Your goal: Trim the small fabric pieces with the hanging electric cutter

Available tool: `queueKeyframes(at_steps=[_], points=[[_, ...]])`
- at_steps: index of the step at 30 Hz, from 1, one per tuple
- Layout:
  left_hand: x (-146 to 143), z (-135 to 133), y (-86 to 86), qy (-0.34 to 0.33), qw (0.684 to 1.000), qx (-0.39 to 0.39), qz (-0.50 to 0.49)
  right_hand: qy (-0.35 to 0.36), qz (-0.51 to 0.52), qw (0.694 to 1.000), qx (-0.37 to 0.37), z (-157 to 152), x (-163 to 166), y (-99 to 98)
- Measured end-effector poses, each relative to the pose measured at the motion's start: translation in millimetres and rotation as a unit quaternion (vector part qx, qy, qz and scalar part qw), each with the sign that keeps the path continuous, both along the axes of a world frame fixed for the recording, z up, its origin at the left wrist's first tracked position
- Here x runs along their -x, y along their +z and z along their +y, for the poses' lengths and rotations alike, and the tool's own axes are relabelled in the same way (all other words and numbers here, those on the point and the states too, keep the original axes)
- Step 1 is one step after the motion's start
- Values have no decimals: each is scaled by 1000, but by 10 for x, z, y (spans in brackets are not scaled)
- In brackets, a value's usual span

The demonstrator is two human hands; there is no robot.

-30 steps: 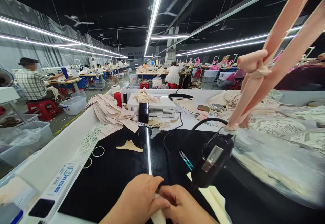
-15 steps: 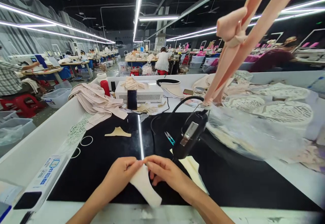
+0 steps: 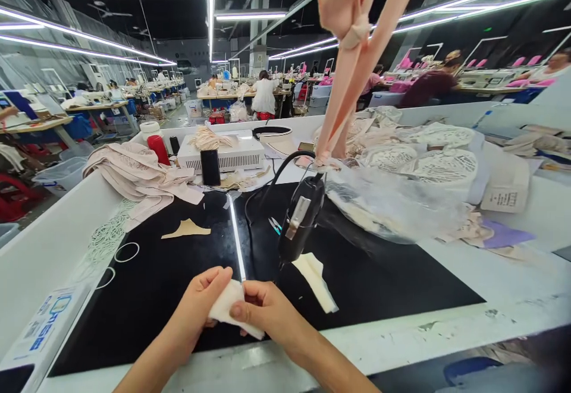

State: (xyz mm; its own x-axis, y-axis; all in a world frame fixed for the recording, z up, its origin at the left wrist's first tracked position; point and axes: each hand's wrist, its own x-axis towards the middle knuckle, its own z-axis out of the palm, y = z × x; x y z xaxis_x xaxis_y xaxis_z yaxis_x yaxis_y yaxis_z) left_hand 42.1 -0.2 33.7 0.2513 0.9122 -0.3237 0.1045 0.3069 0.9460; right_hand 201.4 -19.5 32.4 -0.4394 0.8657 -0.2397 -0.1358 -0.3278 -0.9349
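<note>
Between my hands is a white piece of fabric, bent over near the front edge of the black mat. My left hand grips its left side, thumb on top. My right hand pinches its right side, the thumb pressed flat on the cloth. Just beyond my right hand hangs a black handheld tool with a metal plate, tied up by pink straps. A cream fabric piece lies on the mat to the right. A small beige cut piece lies farther left.
Teal-handled snips lie behind the black tool. Pink fabric strips are heaped at the left, with white rings below. A white box-shaped unit stands at the back. Plastic-covered pieces fill the right side.
My view has swung to the right. The white fabric, earlier hanging down from my fingertips, is now bent up between both hands, and my right thumb has moved onto it.
</note>
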Motion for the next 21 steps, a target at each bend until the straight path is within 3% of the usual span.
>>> queueKeyframes(at_steps=[4, 11, 17, 21], points=[[-76, -93, -80, -10, 993, 95, -65, -13, 33, 999, 22, -64, -35, -63], [-111, -72, -234, 49, 984, 119, -121, -69, -18, 997, 3, -196, -198, -131], [-217, -154, -277, 29, 921, 333, -202, -79, 65, 993, 54, -277, -273, -133], [-314, -142, -202, 16, 955, 251, -154, -94, 50, 993, 54, -349, -379, -180]])
